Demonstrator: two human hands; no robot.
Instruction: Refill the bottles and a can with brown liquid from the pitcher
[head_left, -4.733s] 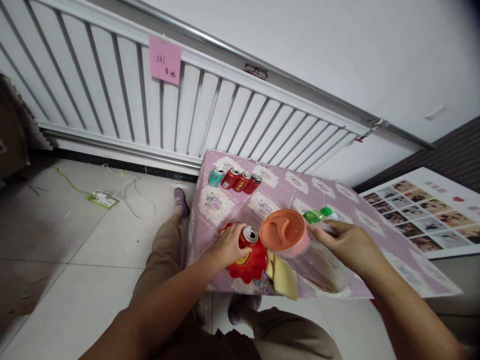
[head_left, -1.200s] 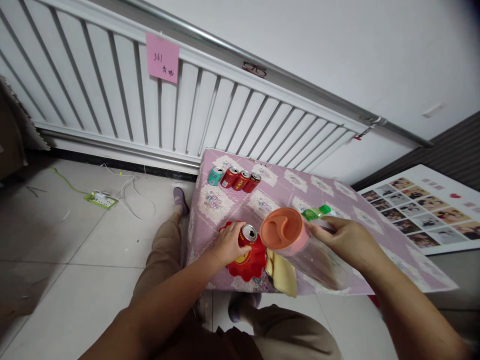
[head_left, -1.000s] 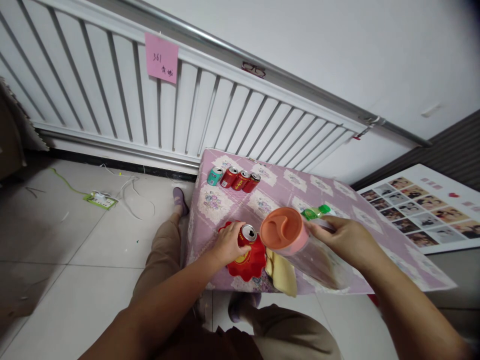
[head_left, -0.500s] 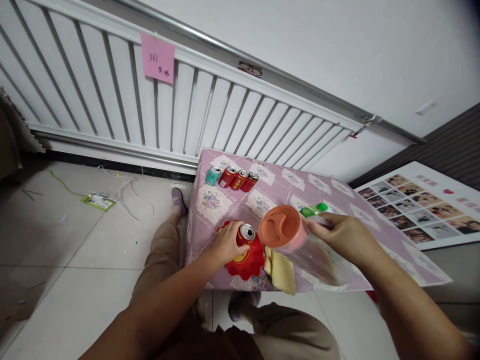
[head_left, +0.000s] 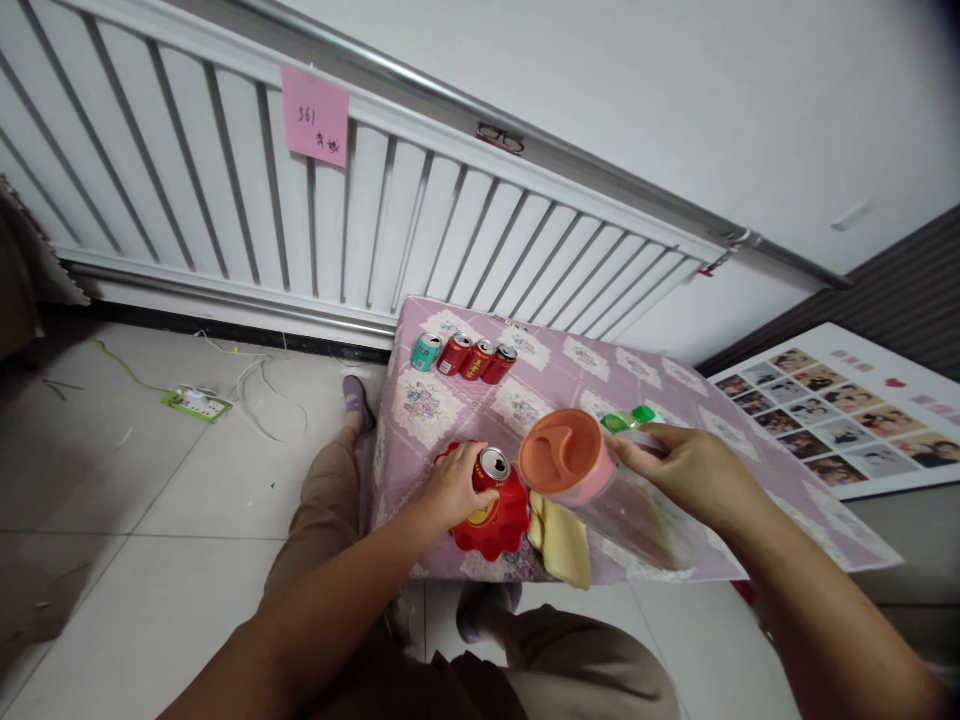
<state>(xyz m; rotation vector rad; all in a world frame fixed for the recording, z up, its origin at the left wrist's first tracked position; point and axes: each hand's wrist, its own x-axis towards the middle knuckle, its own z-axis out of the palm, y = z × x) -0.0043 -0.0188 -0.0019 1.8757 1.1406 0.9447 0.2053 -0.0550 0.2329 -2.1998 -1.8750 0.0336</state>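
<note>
My left hand (head_left: 452,490) is wrapped round a red drink can (head_left: 493,467) with an opened top, over a red scalloped tray (head_left: 513,515). In my right hand (head_left: 686,465) is the handle of a clear pitcher (head_left: 637,520) with an orange lid (head_left: 561,452). The pitcher is tilted, its lid toward the can, with a gap between them. Some brownish content shows low inside it. A folded yellow cloth (head_left: 566,545) lies right of the tray, partly below the pitcher. Behind the lid lies a green-capped bottle (head_left: 630,418), partly hidden.
A teal can (head_left: 426,352) and three red cans (head_left: 478,359) stand in a row on the flowered tablecloth (head_left: 420,400). A white radiator (head_left: 450,220) runs behind the table. On the floor at left are a power strip (head_left: 196,403) and cables. A photo board (head_left: 840,410) leans at right.
</note>
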